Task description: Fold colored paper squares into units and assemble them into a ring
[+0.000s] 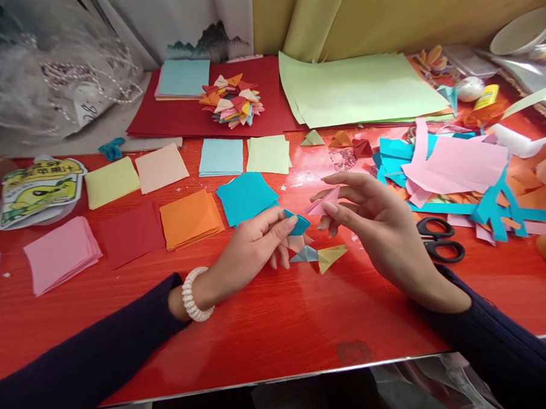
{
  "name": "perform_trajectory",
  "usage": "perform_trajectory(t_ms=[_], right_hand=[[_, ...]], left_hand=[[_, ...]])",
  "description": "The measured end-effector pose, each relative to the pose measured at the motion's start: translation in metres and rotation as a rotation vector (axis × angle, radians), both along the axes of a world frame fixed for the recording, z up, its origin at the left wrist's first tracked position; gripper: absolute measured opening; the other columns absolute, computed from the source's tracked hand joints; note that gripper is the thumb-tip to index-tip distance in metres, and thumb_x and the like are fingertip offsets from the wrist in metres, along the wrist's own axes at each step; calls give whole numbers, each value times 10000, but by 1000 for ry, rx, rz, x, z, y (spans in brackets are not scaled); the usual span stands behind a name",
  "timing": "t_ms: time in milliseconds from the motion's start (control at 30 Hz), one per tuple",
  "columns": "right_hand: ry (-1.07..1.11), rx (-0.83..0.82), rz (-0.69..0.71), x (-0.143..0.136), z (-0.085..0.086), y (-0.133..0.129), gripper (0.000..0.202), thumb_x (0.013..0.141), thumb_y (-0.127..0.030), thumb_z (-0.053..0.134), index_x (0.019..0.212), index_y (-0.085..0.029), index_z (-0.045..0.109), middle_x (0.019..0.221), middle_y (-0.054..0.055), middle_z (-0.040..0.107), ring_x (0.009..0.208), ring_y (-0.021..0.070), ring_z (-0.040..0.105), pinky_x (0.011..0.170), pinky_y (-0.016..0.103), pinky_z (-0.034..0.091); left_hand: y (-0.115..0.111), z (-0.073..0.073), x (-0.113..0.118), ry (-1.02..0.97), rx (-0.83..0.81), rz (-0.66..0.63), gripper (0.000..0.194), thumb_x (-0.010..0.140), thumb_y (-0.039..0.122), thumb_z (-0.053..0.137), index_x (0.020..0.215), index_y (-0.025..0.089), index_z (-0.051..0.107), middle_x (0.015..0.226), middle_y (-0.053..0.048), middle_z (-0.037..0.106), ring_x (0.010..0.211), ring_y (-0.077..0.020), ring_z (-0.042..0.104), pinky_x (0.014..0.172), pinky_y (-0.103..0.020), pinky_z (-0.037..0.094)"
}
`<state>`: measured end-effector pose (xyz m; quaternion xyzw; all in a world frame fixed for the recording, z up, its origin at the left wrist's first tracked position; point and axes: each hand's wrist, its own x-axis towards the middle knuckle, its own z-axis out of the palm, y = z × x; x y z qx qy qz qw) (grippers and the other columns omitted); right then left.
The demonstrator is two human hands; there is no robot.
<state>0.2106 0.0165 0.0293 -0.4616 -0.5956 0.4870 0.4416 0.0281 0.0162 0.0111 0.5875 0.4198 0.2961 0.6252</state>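
Observation:
My left hand pinches a chain of folded paper pieces by its blue folded piece. From it a peach piece, a light blue piece and a yellow folded piece hang over the red table. Just to the right, my right hand holds a pink folded paper triangle between thumb and fingers, a small way from the blue piece. Behind the hands lie a pale green folded triangle, an orange one and a dark red one.
Square paper stacks, among them pink, orange and blue, cover the left. A folded paper ring sits at the back. Black-handled scissors lie right, near paper scraps. The table's front edge is close.

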Motion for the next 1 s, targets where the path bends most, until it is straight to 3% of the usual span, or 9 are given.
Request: perform_trajectory(t_ms=[200, 300, 367, 1000], right_hand=[[-64, -38, -19, 2, 1, 0, 292, 783, -292, 621, 1059, -221, 557, 668, -32, 546, 606, 110, 556, 584, 250, 477], [-59, -42, 15, 2, 2, 0, 94, 778, -272, 626, 840, -202, 608, 730, -16, 570, 585, 89, 527, 560, 233, 464], [-44, -50, 62, 2, 4, 0, 91, 779, -255, 624, 732, -185, 590, 770, -6, 591, 585, 81, 528, 545, 223, 459], [-177, -53, 43, 1, 12, -7, 95, 773, -293, 628, 766, -198, 625, 659, 1, 637, 578, 120, 603, 560, 248, 521]], left_hand=[[0, -2, 0, -43, -26, 41, 207, 870, 383, 491, 834, 179, 483, 585, 37, 588, 434, -85, 562, 420, -174, 431], [0, -2, 0, -55, -21, 46, 197, 860, 371, 511, 846, 175, 491, 599, 30, 600, 448, -95, 576, 440, -185, 462], [-1, -1, 0, -55, -21, 42, 199, 861, 367, 509, 832, 170, 506, 580, 29, 593, 456, -99, 582, 446, -186, 469], [-2, 0, 0, 8, 66, 29, 274, 878, 365, 478, 679, 177, 478, 531, 40, 566, 451, -90, 572, 468, -186, 448]])
